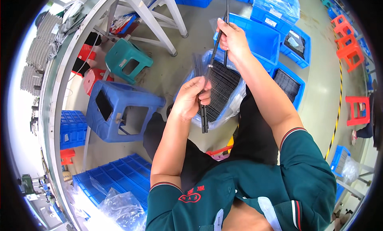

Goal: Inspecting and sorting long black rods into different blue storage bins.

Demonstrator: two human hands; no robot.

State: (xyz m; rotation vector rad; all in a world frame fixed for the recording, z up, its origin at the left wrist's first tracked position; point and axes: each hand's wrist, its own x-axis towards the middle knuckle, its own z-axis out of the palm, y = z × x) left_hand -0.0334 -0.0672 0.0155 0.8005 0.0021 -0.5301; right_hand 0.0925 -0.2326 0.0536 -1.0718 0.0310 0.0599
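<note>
My left hand (pixel 191 96) is closed around several thin black rods (pixel 204 121), whose lower ends stick out below the fist. Further up and to the right, my right hand (pixel 234 38) pinches long thin black rods (pixel 214 53) between thumb and fingers. One of these slants down to the left hand, and a small lighter collar shows on it just above that fist. Under both hands stands a blue bin lined with clear plastic film (pixel 238 96), filled with closely packed black rods (pixel 223 85). My fingers hide how many rods each hand holds.
Beyond the bin sit an open blue crate (pixel 255 35) and other blue crates holding dark parts (pixel 286 85). A blue stool (pixel 113 111) carrying a black phone (pixel 103 105) stands left, near a green stool (pixel 127 60). A white-framed bench (pixel 64 79) runs along the left side.
</note>
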